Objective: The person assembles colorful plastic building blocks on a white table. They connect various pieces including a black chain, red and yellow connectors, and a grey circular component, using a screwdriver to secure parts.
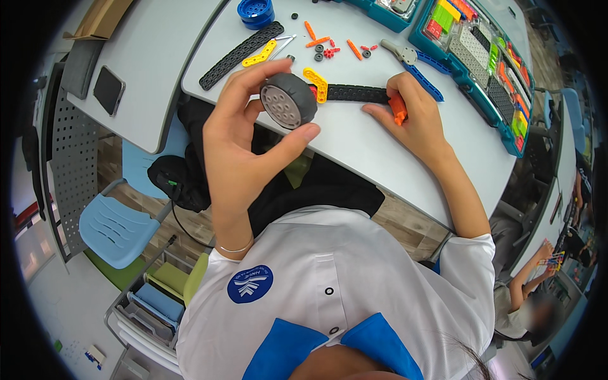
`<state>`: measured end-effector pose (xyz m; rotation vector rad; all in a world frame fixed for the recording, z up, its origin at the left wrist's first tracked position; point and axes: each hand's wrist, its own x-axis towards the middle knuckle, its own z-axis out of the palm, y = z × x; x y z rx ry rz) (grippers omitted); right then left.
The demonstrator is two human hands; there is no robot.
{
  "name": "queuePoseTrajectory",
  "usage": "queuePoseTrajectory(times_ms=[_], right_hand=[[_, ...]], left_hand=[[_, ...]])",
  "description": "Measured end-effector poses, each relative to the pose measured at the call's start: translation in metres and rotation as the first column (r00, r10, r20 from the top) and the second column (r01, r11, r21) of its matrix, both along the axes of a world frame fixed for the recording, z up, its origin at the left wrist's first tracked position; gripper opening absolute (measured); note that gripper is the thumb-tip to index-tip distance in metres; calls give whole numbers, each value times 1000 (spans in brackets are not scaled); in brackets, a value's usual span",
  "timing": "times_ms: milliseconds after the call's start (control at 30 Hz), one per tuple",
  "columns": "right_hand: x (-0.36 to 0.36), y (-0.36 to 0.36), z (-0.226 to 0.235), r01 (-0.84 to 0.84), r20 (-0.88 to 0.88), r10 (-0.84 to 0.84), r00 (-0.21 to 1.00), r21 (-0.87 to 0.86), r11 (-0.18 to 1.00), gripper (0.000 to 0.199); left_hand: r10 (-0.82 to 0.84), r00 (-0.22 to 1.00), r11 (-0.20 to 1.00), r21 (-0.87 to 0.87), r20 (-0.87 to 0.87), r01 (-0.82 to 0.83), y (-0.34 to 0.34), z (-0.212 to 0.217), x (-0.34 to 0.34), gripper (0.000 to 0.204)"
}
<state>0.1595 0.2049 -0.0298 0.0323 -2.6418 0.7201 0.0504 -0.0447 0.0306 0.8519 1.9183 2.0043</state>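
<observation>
1. The near edge of the white table [475, 145] runs slantwise beneath both hands, and a narrow gap on the left parts it from a second table [149, 66] bearing a phone [109, 90]
2. Plain white surface spreads between the right hand [418, 117] and the teal case [491, 104], which bounds the right side; a blue-and-grey piece [411, 58] lies just beyond that hand
3. Ahead, small orange, red and black parts [329, 50] lie scattered, with a loose black strip [240, 56] and a blue rim [256, 12] farther left
4. The left hand [237, 149] is clamped on the wheel [285, 101], thumb and fingers spread around its black tyre, grey hub facing up; the wheel is held over the near edge
5. The right hand has thumb and fingers closed on an orange piece [398, 109] at the end of a black beam [358, 93]
6. A yellow angled piece [318, 85] sits at the beam's other end, beside the wheel; I cannot tell whether wheel and beam are joined
</observation>
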Motion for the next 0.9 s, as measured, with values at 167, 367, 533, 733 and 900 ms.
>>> queuePoseTrajectory(times_ms=[167,367,533,733,900], right_hand=[[0,1,6,-60,16,60,998,4,998,52],[0,3,8,-107,2,107,994,29,994,54],[-1,4,6,-69,-8,70,998,48,996,49],[-2,3,3,-21,-11,22,1000,60,998,45],[-1,5,2,-9,5,9,1000,51,999,43]], left_hand=[[-23,999,994,-107,41,27,4,0,11,63],[-28,994,984,-172,102,46,1,5,15,52],[62,975,987,-156,212,-29,5,5,14,49],[36,961,999,-17,276,-32,8,-8,14,45],[22,959,1000,-4,281,-22,5,-11,13,33]])
